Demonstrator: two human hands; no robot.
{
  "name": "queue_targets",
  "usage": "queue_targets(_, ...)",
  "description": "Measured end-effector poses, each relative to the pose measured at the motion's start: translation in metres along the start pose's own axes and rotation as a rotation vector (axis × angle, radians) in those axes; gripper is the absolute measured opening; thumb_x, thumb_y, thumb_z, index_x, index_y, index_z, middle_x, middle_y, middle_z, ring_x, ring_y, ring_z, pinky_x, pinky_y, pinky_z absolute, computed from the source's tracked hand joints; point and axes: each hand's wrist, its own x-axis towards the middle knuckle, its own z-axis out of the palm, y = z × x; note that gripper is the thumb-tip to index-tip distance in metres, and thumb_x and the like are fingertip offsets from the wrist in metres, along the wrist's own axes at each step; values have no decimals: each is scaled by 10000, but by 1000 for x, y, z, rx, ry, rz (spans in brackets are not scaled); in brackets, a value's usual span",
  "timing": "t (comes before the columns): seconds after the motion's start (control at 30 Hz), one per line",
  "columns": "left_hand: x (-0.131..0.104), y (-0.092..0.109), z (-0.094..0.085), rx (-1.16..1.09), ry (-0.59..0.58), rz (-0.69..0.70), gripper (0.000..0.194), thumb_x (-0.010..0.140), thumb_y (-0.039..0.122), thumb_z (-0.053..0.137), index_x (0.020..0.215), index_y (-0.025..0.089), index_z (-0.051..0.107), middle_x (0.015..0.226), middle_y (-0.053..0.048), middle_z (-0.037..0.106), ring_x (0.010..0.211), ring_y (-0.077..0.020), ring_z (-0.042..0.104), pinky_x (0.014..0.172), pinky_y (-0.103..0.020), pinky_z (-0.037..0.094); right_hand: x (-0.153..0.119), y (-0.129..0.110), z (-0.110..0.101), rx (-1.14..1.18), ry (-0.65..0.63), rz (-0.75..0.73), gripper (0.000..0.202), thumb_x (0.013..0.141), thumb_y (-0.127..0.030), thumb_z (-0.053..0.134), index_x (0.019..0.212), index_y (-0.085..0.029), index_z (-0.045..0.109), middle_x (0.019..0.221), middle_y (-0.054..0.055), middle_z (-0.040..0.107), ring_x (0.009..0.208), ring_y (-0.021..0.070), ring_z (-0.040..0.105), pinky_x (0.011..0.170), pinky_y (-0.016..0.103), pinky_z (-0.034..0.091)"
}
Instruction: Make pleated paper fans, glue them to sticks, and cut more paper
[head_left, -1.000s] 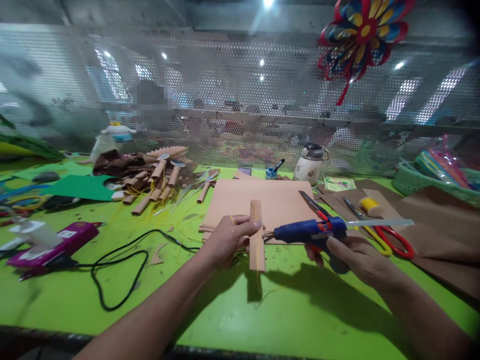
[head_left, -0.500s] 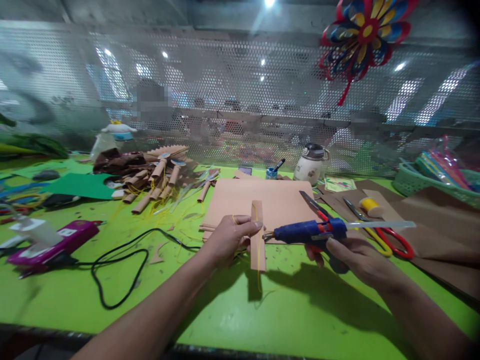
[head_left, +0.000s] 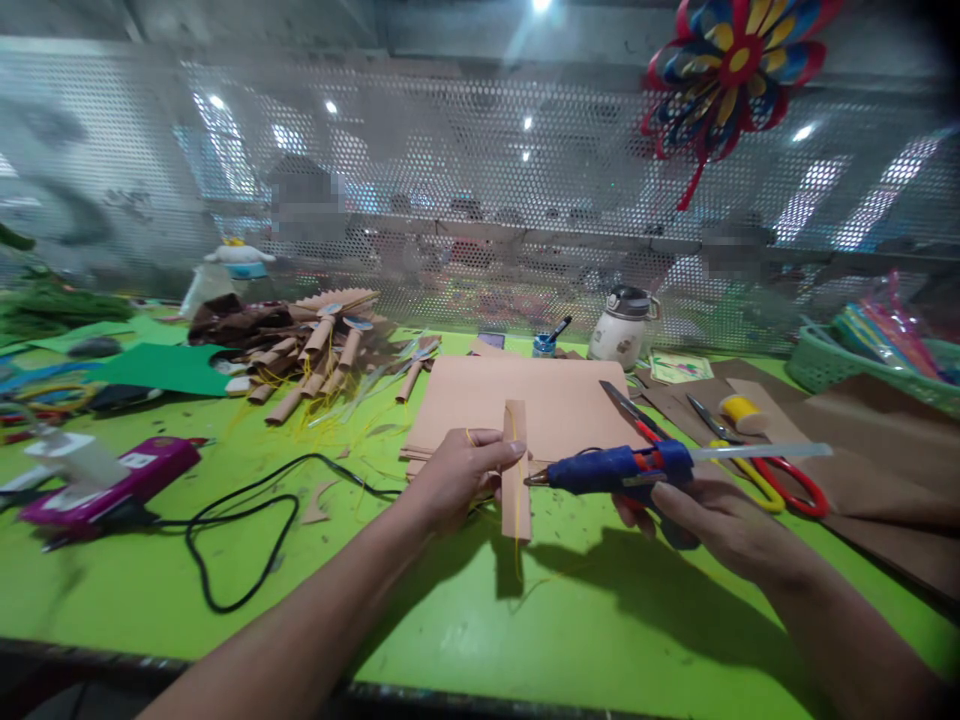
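Between the thumb and fingers of my left hand (head_left: pixel 469 475) is a narrow strip of brown paper (head_left: pixel 515 510), held upright above the table. A yellow thread (head_left: pixel 517 560) runs down the strip and trails below it. My right hand (head_left: pixel 701 515) is wrapped round a blue hot glue gun (head_left: pixel 600 470), with a clear glue stick (head_left: pixel 765 452) poking out of its back. The gun's nozzle points left and meets or nearly meets the strip's right edge. Behind both hands lies a stack of brown paper sheets (head_left: pixel 480 390).
Right of the stack are scissors with red handles (head_left: pixel 795 485), a yellow thread spool (head_left: pixel 742 413) and a green basket (head_left: pixel 832 365). Rolled paper tubes (head_left: pixel 322 365) are heaped back left. A black cord (head_left: pixel 199 560) loops near a purple power strip (head_left: pixel 112 485). A white bottle (head_left: pixel 619 330) stands behind.
The glue gun's nozzle has dipped slightly and come in to the strip's right edge. My left hand and the strip have stayed almost still.
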Motion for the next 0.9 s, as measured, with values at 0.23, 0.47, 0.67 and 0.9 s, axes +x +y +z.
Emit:
queue_targets(0.23,0,0,0,2,14,1,252,597,345,793,626,123,678,612,-40,602,599,-156,567,602,-271,423,-2,10,-2,-36,-3,0,559,899,-641,442,815,-166,723,716,80,649,631,159,561,533,259,429)
queue_targets(0.47,-1,2,1,24,19,8,238,605,327,781,621,107,693,600,-45,606,539,-118,519,538,-236,369,-4,16,-3,-42,-11,8,515,915,-600,455,813,-168,716,712,67,634,640,154,544,565,259,424)
queue_targets(0.67,-1,1,2,15,0,-4,249,597,333,789,627,107,690,624,-52,617,575,-144,566,569,-251,402,-1,18,-3,-2,11,1,527,918,-609,440,812,-162,698,726,68,615,649,154,542,574,254,430)
queue_targets(0.9,0,-2,0,31,-9,12,252,611,333,786,611,103,685,597,-38,604,532,-121,530,543,-245,395,1,16,-2,-10,29,-20,534,917,-611,441,800,-155,694,712,66,612,658,158,549,583,253,435)
